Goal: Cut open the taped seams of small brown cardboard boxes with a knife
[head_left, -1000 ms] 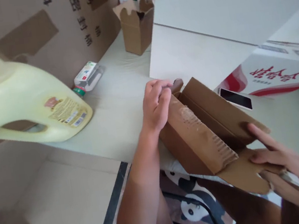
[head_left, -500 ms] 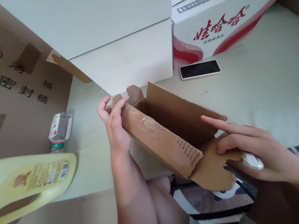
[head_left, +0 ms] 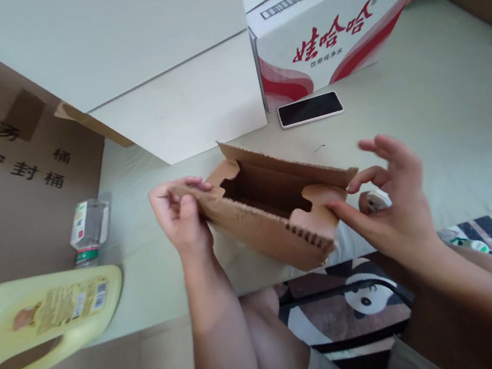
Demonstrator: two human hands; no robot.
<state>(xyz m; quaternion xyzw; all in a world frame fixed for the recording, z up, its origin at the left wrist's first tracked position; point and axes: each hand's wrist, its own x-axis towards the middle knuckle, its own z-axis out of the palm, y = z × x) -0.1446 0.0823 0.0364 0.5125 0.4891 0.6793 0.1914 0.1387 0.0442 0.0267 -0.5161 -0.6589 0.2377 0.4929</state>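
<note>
An open cardboard box point(head_left: 275, 229) with torn, ragged edges is tilted over the edge of the pale surface. My left hand point(head_left: 182, 218) grips its left side, thumb on the near flap. Both short end flaps are folded inward across the opening; the long flaps stand up. At the other end, my right hand point(head_left: 395, 200) has its thumb against the right end flap point(head_left: 322, 204) and its index finger by the far corner. A small white object point(head_left: 377, 199) sits within that hand, partly hidden by the fingers; its kind is unclear.
Behind stand white boxes point(head_left: 189, 107) and a red-and-white printed carton point(head_left: 323, 51), with a phone point(head_left: 310, 109) before it. Left are a large brown carton point(head_left: 10, 199), a clear bottle point(head_left: 89, 225) and a yellow jug point(head_left: 84, 305). Below is a panda-patterned item point(head_left: 362, 296).
The right end flap has folded inward over the opening. My right hand has moved up and left with the white object, its fingers spreading. My left thumb has come onto the near flap.
</note>
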